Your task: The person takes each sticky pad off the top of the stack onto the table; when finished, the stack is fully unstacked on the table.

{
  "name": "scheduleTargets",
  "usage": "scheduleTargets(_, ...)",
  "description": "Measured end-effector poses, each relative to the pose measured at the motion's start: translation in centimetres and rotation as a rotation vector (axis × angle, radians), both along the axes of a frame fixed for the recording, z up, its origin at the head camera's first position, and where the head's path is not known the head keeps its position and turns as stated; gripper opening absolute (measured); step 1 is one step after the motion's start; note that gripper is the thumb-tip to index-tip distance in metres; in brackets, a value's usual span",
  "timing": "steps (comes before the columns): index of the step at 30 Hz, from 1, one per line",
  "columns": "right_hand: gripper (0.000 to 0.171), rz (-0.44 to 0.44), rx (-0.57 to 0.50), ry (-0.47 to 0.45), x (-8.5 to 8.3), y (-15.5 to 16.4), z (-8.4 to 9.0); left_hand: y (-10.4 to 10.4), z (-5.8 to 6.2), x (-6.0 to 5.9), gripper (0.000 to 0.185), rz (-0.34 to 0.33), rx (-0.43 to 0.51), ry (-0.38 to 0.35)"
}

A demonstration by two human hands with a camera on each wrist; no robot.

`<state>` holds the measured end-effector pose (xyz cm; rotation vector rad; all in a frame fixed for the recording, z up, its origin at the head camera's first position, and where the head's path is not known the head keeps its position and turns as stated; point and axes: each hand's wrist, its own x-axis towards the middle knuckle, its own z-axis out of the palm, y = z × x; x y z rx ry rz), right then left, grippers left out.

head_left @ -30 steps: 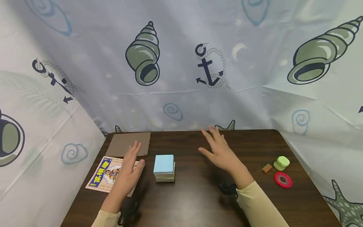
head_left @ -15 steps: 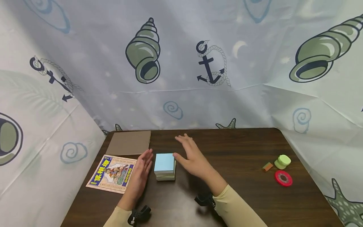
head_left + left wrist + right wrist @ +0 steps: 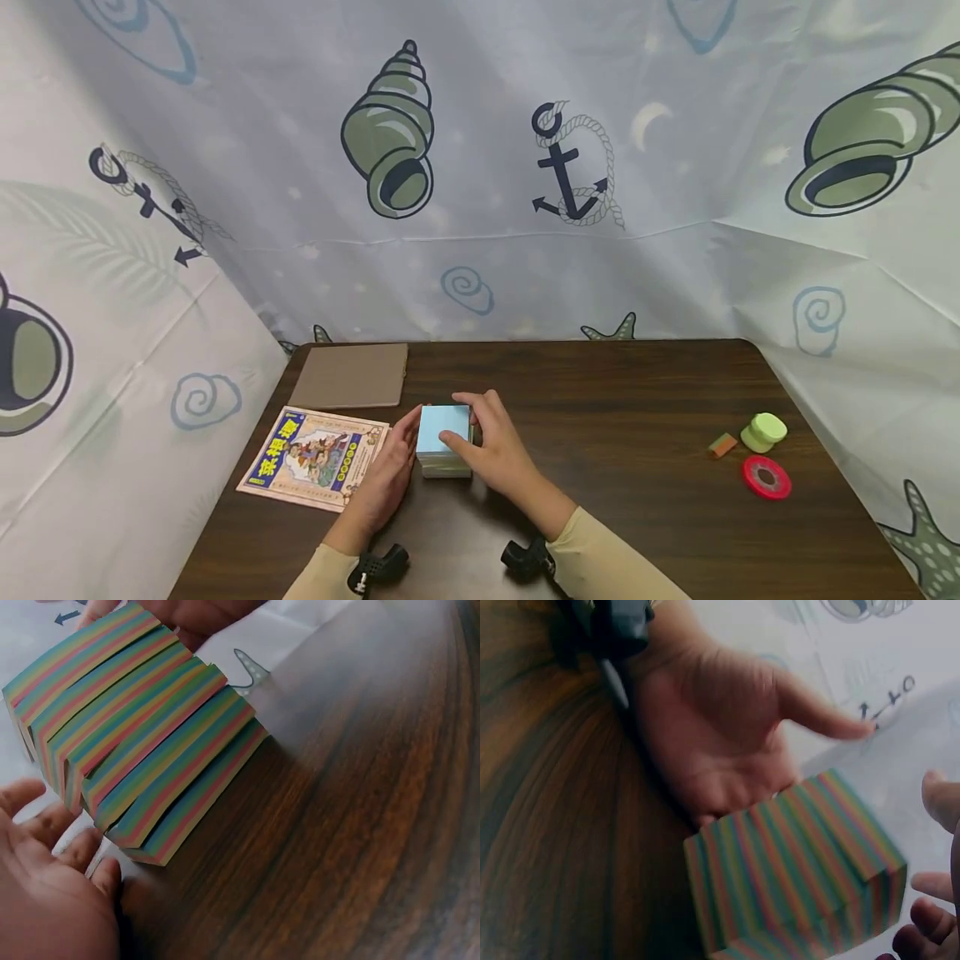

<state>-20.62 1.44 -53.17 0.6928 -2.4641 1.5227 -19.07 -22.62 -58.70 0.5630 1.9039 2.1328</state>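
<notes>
A stack of paper note pads (image 3: pixel 441 423), light blue on top, stands on the table between both hands. Its sides show rainbow-striped edges in the wrist views, the pads (image 3: pixel 150 727) slightly out of line. My left hand (image 3: pixel 387 480) lies along the stack's left side, fingers loosely extended at its edge. On the other side is my right hand (image 3: pixel 501 450), its thumb overlapping the blue top in the head view and its fingers spread by the far right corner. In the right wrist view, the right thumb (image 3: pixel 939 799) stands off the stack.
Left of the stack lies an illustrated booklet (image 3: pixel 318 458), with a brown board (image 3: pixel 348 375) behind it. At the right are a light green round container (image 3: pixel 763 433), a small orange-and-green block (image 3: pixel 722 446) and a red ring-shaped disc (image 3: pixel 767 477). A printed curtain (image 3: pixel 510 275) surrounds the table (image 3: pixel 600 400).
Both hands have come in to the stack, the right from far to its right and the left from over the booklet. The stack stays in place on the table.
</notes>
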Motion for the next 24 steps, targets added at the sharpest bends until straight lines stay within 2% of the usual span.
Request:
scheduleTargets(4, 0.067, 0.014, 0.003, -0.082, -0.4, 0.2, -1.0, 0.2, 0.1, -0.2, 0.074, 0.027, -0.093, -0.013)
scheduleTargets(7, 0.067, 0.058, -0.018, -0.119, -0.8, 0.3, -1.9, 0.3, 0.0, -0.3, 0.085, 0.056, -0.171, -0.011)
scheduleTargets(12, 0.064, 0.157, -0.159, -0.197, -1.4, 0.8, -3.2, 0.7, -0.3, -0.4, 0.087, 0.115, -0.265, -0.008)
scheduleTargets(17, 0.058, 0.242, -0.3, -0.229, -1.8, 1.2, -4.5, 0.8, -0.1, -0.2, 0.088, 0.122, -0.258, -0.01)
scheduleTargets(24, 0.058, 0.298, -0.391, -0.228, -2.4, 1.3, -5.2, 0.8, 0.4, -0.1, 0.086, 0.137, -0.269, -0.022)
